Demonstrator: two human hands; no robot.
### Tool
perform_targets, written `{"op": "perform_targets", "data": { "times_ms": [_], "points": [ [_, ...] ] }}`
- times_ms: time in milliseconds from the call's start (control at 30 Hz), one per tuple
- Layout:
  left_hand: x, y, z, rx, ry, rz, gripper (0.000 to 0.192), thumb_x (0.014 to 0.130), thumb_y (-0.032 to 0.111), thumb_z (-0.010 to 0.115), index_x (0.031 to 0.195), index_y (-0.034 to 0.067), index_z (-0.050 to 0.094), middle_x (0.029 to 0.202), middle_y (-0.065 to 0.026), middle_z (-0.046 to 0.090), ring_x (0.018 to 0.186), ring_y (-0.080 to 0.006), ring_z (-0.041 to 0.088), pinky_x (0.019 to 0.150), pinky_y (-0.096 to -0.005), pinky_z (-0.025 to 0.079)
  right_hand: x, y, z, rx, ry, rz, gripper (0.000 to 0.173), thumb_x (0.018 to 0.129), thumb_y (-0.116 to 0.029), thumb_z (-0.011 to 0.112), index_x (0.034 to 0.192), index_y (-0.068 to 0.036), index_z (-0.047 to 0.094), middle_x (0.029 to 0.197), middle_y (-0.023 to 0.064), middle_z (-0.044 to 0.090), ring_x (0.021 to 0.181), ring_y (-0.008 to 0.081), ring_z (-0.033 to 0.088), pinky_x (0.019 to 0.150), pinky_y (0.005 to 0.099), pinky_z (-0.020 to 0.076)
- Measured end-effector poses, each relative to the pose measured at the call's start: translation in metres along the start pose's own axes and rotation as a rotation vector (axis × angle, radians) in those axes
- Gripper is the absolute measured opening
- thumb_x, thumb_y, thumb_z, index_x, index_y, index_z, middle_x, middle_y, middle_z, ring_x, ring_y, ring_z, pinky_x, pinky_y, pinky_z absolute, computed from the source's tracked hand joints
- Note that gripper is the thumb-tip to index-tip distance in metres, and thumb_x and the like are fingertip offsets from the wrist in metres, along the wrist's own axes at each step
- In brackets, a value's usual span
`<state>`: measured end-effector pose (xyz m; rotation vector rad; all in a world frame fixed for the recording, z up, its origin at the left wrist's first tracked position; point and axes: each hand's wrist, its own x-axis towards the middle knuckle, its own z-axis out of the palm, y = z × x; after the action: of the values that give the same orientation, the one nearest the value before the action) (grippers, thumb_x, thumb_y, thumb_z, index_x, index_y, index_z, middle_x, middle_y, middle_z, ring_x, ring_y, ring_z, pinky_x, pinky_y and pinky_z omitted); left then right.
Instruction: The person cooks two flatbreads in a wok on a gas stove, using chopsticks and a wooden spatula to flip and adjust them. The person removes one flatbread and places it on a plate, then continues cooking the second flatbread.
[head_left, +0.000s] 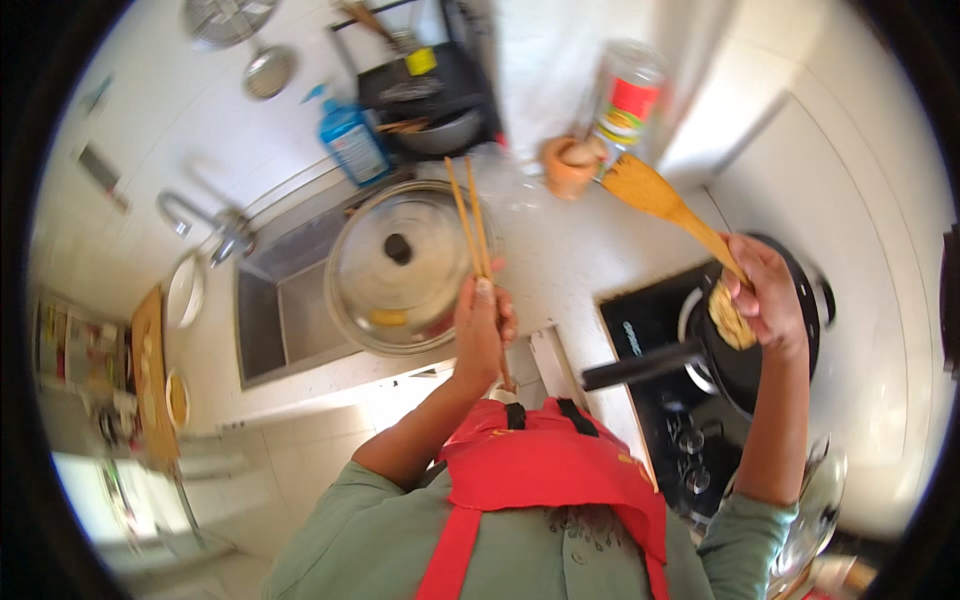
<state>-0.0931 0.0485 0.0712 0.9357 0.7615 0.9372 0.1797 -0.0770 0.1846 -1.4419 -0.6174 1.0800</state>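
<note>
My left hand (486, 319) holds a pair of wooden chopsticks (466, 217), their tips pointing away from me over the right edge of a large pot with a metal lid (427, 277). My right hand (766, 289) grips the handle of a wooden spatula (652, 191); its broad end is raised towards the upper left. Beneath that hand, a flat browned piece of food (729, 315) lies in a black frying pan (724, 360) with a long black handle. The pan is over a black cooktop (660, 420). My right hand partly hides the pan and food.
Left of the lidded pot are a steel sink (307, 315) and faucet (232, 229). Behind stand a blue pump bottle (356, 146), a rack (427, 82), a clay mortar (568, 169) and a clear labelled container (630, 101). A glass lid (817, 510) is at lower right.
</note>
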Motion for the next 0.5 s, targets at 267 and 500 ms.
{"op": "perform_targets", "data": {
  "times_ms": [267,500],
  "points": [
    [-0.024,0.031,-0.064,-0.191,0.152,0.209,0.032,0.100,0.026,0.027,0.122,0.007,0.040,0.070,0.0009,0.040,0.049,-0.0045,0.033,0.045,-0.0177,0.031,0.068,-0.006,0.170,-0.112,-0.193,-0.217,0.030,0.092,-0.024,0.054,0.111,-0.001,0.060,0.059,0.0000,0.051,0.039,0.0028,0.033,0.035,0.0167,0.0241],
    [-0.034,0.048,-0.142,-0.196,0.396,0.300,0.033,0.099,0.031,0.031,0.120,0.007,0.041,0.068,0.0015,0.041,0.045,-0.0042,0.034,0.040,-0.0181,0.030,0.134,0.022,0.321,-0.310,-0.244,-0.666,0.027,0.090,-0.019,0.056,0.113,-0.005,0.061,0.065,-0.0012,0.054,0.051,0.0018,0.044,0.044,0.0162,0.0346]
  ]
}}
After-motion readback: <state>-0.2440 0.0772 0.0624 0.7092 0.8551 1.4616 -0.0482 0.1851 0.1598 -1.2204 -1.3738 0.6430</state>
